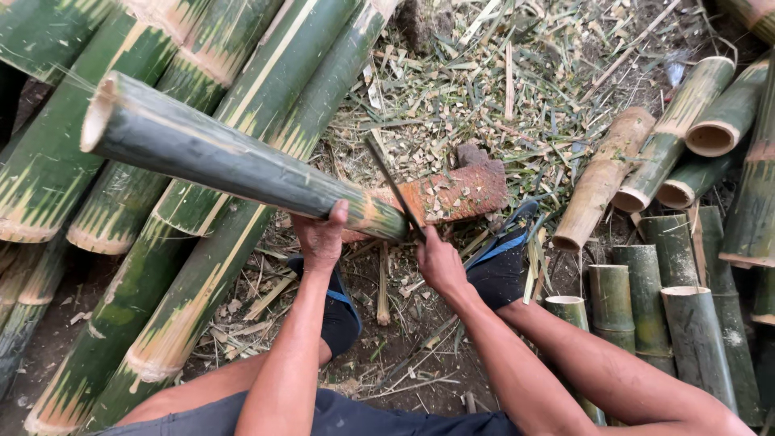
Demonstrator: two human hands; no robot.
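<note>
My left hand [321, 238] grips the near end of a thick green bamboo pole [218, 157], which slants up to the left with its hollow cut end raised. The pole's near end rests on a reddish wooden block [460, 192]. My right hand [440, 262] holds the handle of a dark-bladed knife [391, 184]. Its blade stands against the pole's end, just above the block. Both forearms reach in from the bottom of the view.
Long green bamboo poles [121, 307] lie stacked at left. Short cut bamboo sections [646, 291] are heaped and stood at right. Chips and splinters [484, 89] cover the ground. My feet in dark footwear [500, 270] rest by the block.
</note>
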